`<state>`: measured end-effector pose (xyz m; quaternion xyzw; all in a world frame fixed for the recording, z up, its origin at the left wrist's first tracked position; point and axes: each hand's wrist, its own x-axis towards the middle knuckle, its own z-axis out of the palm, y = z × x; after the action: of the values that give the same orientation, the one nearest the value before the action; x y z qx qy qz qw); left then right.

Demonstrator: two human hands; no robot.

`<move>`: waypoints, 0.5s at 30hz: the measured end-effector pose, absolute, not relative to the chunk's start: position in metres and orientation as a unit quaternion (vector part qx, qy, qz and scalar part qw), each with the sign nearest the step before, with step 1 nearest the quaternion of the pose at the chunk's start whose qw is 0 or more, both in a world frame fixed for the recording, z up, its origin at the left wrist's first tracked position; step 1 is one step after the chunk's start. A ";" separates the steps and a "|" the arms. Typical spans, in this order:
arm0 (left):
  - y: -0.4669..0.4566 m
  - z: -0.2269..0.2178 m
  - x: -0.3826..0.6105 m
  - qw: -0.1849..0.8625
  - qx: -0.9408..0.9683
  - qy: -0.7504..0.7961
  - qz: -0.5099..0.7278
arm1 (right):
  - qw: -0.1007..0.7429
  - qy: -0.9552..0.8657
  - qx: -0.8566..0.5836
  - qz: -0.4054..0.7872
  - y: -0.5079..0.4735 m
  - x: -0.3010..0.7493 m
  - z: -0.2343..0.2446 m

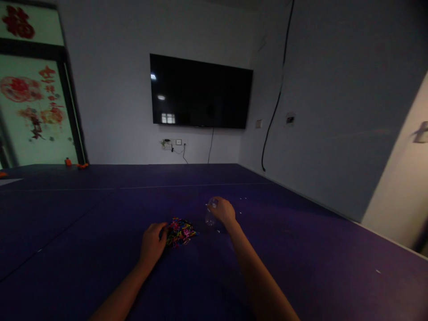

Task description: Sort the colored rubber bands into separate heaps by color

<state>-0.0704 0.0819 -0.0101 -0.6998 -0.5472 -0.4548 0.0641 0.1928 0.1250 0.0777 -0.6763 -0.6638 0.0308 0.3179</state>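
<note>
A small heap of colourful hair ties (181, 232) lies loosely on the dark purple surface. At its left edge, my left hand (153, 243) rests with bent fingers, thumb and forefinger closed on some of the hair ties; the exact grip is partly hidden. Just right of the heap stands a small clear plastic bottle (210, 218), roughly upright. My right hand (224, 210) has its fingers closed around the upper part of this bottle, covering some of it. I cannot make out whether anything is inside.
The wide purple tabletop (100, 245) reaches to the walls. Small white scraps (377, 271) lie on it at the right. Orange items (68, 162) stand at the far left. A black cable (276, 107) hangs along the right wall; a television (200, 91) is mounted at the back.
</note>
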 end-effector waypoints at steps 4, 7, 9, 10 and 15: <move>0.079 -0.007 -0.069 0.060 -0.701 -0.542 -0.459 | 0.298 -0.675 -0.674 0.023 0.127 0.193 0.076; 0.078 -0.006 -0.069 0.058 -0.702 -0.540 -0.460 | 0.290 -0.685 -0.668 0.017 0.127 0.192 0.075; 0.077 -0.005 -0.069 0.060 -0.704 -0.539 -0.458 | 0.288 -0.685 -0.669 0.016 0.126 0.192 0.075; 0.077 -0.005 -0.069 0.062 -0.704 -0.540 -0.457 | 0.286 -0.684 -0.670 0.016 0.126 0.192 0.076; 0.077 -0.003 -0.069 0.060 -0.708 -0.542 -0.449 | 0.274 -0.685 -0.675 0.022 0.124 0.192 0.079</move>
<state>-0.0685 0.0771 -0.0033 -0.7079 -0.5422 -0.4486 0.0602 0.1918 0.1245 0.0789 -0.6746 -0.6851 0.0218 0.2740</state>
